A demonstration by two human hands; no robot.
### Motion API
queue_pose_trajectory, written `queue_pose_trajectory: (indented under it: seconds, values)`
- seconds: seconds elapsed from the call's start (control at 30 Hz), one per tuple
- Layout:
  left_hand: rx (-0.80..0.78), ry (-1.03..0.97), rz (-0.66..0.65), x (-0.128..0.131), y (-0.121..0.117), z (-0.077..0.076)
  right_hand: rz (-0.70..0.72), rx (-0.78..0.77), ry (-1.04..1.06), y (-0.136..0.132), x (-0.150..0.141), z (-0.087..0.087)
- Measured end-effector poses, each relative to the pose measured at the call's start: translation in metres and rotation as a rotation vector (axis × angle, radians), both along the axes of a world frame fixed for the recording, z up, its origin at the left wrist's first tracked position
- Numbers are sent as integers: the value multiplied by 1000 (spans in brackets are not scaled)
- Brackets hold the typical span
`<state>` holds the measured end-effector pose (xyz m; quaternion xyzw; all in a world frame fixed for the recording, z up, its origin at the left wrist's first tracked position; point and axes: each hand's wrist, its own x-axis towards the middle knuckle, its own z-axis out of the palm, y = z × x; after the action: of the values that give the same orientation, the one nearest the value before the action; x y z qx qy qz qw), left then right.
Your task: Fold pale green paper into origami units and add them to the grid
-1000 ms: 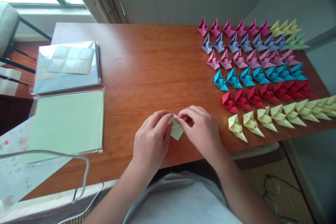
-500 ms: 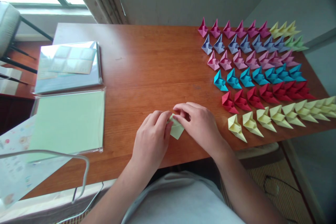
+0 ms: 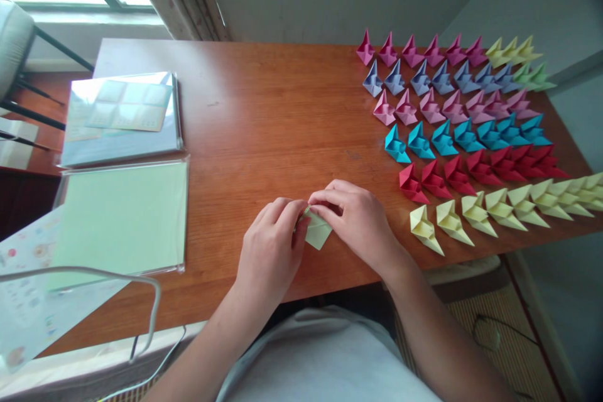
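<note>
Open tabletop (image 3: 268, 119) beyond hands (image 3: 272, 242), origami rows (image 3: 443, 139) right, packets (image 3: 122, 213) left

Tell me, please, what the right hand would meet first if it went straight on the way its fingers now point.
Most likely the right hand would meet the left hand, whose fingertips lie close ahead at the top of the pale green folded paper; exact depth is unclear.

Fingers of L hand (image 3: 271, 245) and R hand (image 3: 358, 220) hide upper pt. of the green folded paper (image 3: 319, 233); fold there is unclear. To right of R hand, yellow row (image 3: 501, 210) is cut off by view edge; far left of L hand, marks on card (image 3: 129, 105) are too small to read.
</note>
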<state>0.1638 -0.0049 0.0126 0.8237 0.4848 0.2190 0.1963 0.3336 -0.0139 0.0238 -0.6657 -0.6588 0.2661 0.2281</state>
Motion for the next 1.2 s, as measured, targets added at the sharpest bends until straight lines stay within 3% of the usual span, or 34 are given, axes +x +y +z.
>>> queue_pose_trajectory:
  seconds: [0.3, 0.47, 0.57, 0.73, 0.9, 1.2]
  values:
    - [-2, -8, -5, 0, 1, -1, -3, -23, -1, 3, 1, 0]
    - [107, 43, -39, 0, -4, 1, 5, -29, -8, 4, 1, 0]
    - [204, 122, -122, 0, -18, 5, 5, -34, -5, 4, 2, 1]
    - [235, 306, -329, 5, -50, 7, 5, -48, -7, 6, 2, 1]
    - [193, 440, -288, 11, -60, 3, 9, -39, 1, 6, 2, 1]
    - [131, 431, -282, 13, -65, -6, 4, -34, -2, 4, 2, 0]
